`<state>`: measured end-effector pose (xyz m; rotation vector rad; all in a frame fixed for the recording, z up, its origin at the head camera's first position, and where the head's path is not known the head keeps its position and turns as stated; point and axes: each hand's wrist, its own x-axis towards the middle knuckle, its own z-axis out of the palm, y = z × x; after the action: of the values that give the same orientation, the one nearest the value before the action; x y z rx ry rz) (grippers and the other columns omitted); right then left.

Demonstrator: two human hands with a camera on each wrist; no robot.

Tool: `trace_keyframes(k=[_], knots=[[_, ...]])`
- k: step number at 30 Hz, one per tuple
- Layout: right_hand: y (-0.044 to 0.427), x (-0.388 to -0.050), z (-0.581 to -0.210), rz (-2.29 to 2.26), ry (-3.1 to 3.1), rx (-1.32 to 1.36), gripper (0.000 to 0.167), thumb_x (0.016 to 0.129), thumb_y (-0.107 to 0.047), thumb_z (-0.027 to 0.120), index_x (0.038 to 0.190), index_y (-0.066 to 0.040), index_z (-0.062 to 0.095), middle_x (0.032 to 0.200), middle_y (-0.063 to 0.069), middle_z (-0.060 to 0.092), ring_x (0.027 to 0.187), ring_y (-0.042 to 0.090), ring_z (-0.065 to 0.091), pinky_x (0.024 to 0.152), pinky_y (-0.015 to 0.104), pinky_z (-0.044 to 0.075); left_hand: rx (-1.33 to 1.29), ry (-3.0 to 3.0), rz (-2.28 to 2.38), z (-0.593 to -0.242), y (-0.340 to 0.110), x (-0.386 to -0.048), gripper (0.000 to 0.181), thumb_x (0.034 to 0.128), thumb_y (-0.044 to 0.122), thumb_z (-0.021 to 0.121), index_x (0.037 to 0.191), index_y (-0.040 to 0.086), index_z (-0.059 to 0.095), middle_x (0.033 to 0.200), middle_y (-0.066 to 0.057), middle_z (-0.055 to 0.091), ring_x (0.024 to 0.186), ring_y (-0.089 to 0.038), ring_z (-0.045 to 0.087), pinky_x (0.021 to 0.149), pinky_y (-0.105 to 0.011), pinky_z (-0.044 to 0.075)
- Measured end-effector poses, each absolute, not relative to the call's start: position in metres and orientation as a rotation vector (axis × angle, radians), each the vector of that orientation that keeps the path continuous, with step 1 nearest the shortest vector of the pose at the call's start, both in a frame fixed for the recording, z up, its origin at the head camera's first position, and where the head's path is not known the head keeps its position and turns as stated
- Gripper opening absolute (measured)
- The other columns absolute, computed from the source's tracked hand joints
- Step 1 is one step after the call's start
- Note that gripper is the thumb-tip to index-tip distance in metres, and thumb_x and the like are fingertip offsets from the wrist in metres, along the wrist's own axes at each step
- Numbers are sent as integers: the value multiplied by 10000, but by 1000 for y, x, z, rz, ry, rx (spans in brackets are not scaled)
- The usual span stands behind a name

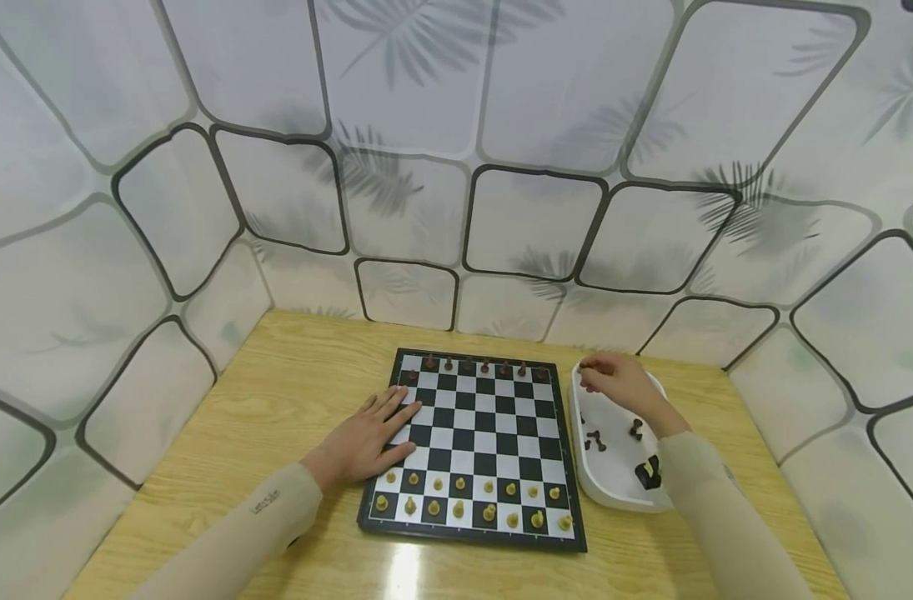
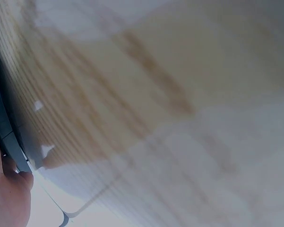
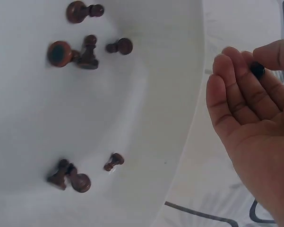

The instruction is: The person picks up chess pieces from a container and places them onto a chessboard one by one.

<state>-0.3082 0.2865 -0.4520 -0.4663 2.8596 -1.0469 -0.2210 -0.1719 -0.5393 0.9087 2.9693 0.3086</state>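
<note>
Chessboard (image 1: 474, 421), tray (image 1: 609, 483) on wooden table (image 1: 291, 375)

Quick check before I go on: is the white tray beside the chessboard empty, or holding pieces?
Not empty: the right wrist view shows several dark brown chess pieces lying in the white tray.

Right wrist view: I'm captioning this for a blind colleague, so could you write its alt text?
A right hand holds a small dark object between thumb and fingers. At left, brown chess pieces lie scattered in a white tray, with a pale patterned wall behind.
</note>
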Motion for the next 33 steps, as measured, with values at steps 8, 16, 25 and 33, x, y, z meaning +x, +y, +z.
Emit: trace_keyframes(k=[8,16,25,33], knots=[[268,-312,-443,-1006,2901,-546,246,1039,-151,593,1200,-29,734,996,127,798,878,271,745,756,328,563,918,2972,309,-540,-172,-222,740,1090,602,381,1690,183,272,1756,-180,192,1635,-369,190,1315,-572,233],[241,-315,-436,-1131,2844,-548,162,1018,-116,584,1158,-83,658,922,197,772,879,412,741,710,319,563,924,2976,301,-540,-172,-222,738,1092,599,385,1690,181,271,1755,-182,191,1635,-367,192,1316,-569,236],[202,-320,-435,-1180,2767,-627,117,1043,-169,588,1144,-113,600,996,240,778,891,421,746,693,322,538,926,2978,309,-541,-173,-222,736,1091,599,386,1689,184,274,1756,-179,194,1635,-364,192,1316,-570,236],[165,-326,-443,-1103,2772,-737,217,1006,-215,705,1183,-98,747,1048,92,783,957,269,742,824,415,612,915,2971,321,-540,-172,-221,737,1090,602,385,1690,189,272,1756,-175,195,1637,-361,188,1317,-571,234]])
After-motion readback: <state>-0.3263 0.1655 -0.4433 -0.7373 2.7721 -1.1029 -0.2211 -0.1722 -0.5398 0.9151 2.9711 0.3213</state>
